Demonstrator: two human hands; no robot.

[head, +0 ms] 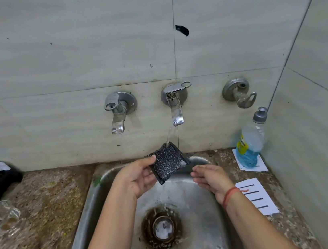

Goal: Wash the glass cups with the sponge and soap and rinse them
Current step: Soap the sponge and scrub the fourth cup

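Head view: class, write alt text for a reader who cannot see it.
The left hand holds a dark sponge under water running from the middle tap, above a sink. The right hand hovers open beside it. Glass cups sit on the counter at left; a soap bottle stands right.

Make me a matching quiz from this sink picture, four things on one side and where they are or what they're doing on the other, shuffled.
Things:
1. sponge
2. soap bottle
3. glass cups
4. middle tap

Places or states:
A. far left of the sink
B. running
C. held in the left hand
D. standing in the right corner

Pairs: 1-C, 2-D, 3-A, 4-B
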